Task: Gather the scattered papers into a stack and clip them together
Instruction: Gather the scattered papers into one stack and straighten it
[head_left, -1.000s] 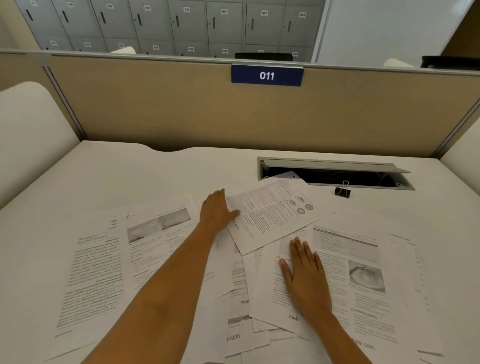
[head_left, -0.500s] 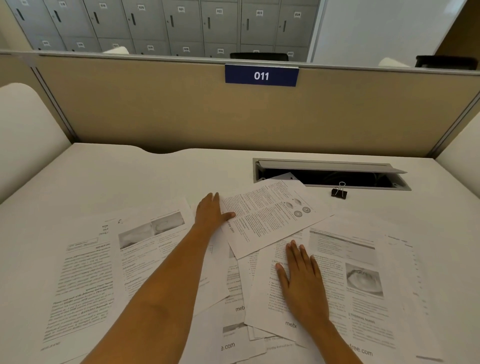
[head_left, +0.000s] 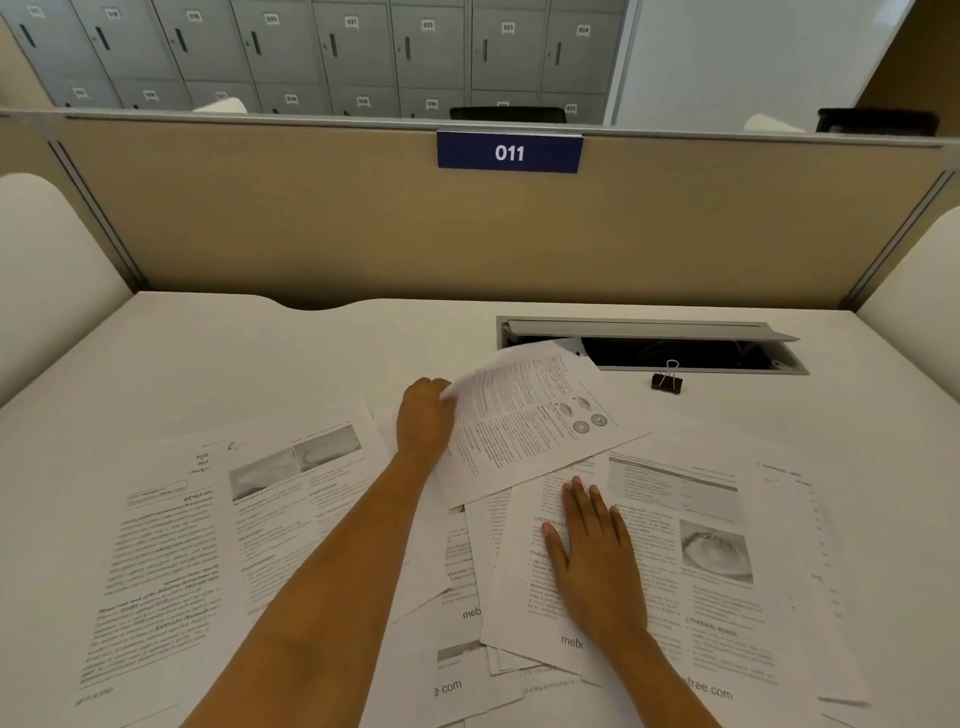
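The gathering step is under way, judging by the spread of printed papers (head_left: 291, 525) over the desk (head_left: 208, 358). The left hand (head_left: 423, 421) has its fingers curled on the left edge of the farthest sheet (head_left: 530, 415), lifting that edge; the sheet's far corner lies just over the open cable tray (head_left: 675, 353). The right hand (head_left: 597, 561) lies flat and open, nearer the person than the tray, pressing down an overlapping pile and gripping nothing. The binder clip (head_left: 666, 381) stands untouched just in front of the tray. Next, the lifted sheet likely needs drawing onto the pinned pile, then the outlying pages left and right.
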